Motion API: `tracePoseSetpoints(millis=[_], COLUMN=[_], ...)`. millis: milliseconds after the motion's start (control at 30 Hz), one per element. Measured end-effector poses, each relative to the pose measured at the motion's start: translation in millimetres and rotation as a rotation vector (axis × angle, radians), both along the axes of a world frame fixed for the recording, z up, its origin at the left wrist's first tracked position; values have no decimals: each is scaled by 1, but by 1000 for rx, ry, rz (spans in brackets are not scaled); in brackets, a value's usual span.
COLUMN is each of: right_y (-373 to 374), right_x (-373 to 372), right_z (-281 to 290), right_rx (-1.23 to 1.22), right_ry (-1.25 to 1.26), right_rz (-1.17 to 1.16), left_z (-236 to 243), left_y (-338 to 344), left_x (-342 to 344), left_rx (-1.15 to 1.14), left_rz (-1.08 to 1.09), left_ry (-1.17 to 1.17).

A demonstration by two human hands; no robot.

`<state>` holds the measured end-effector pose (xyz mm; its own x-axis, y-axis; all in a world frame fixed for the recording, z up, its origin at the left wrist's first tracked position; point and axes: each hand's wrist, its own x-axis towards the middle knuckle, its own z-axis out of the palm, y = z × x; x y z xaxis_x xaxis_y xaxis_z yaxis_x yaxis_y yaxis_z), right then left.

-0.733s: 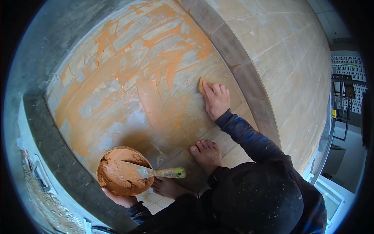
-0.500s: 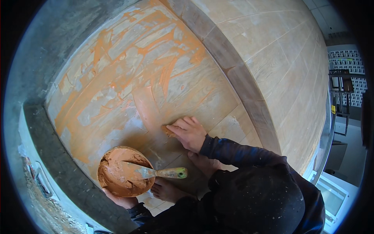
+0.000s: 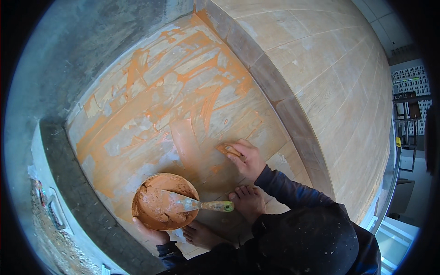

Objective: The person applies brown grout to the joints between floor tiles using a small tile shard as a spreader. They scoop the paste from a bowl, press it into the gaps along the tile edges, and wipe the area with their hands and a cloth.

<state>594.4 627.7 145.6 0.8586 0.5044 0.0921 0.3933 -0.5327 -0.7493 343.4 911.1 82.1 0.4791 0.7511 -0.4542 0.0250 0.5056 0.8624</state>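
My left hand (image 3: pixel 152 233) is closed on the lower left rim of a round bowl (image 3: pixel 134 208) and holds it above the floor. Thick orange-brown paste (image 3: pixel 156 197) fills the bowl. A putty knife (image 3: pixel 215 206) lies across it, its blade in the paste and its smeared handle sticking out over the right rim. Between the fingers and thumb of my right hand (image 3: pixel 250 160) is a small flat orange-smeared spreader (image 3: pixel 228 149), largely hidden by the fingers. That hand is close to the wood-look tiled floor (image 3: pixel 270 137); I cannot tell whether the spreader touches it.
Orange paste streaks (image 3: pixel 151 98) cover the far left floor, with a wide pinkish smear (image 3: pixel 184 142) near the middle. A raised tiled kerb (image 3: pixel 284 110) curves along the right. A grey wall (image 3: pixel 123 27) and dark ledge (image 3: pixel 82 178) border the left. My bare feet (image 3: pixel 249 201) are below.
My right hand has moved right and turned, showing more of the spreader. The bowl and left hand appear slightly farther right, as the whole view has shifted. More of my right foot shows.
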Motion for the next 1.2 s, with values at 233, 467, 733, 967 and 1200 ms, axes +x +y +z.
tracePoseSetpoints(millis=[233,467,733,967,1200], right_y=[39,64,70,74,68], right_x=[2,-32,-31,-32,-26], right_z=[69,27,28,25,9], right_rx=[112,-321,-369,-410,-181], right_ry=[470,127,143,358,500], right_rz=[194,554,607,630,565], left_z=[-10,10,5,-7,-2], left_y=[-23,-80,-88,-98,-101], left_x=[37,93,104,108,110], left_rx=[212,227,281,254,228], left_rz=[-228,-262,-174,-169,-152], left_ry=[20,-76,-49,-92,-127])
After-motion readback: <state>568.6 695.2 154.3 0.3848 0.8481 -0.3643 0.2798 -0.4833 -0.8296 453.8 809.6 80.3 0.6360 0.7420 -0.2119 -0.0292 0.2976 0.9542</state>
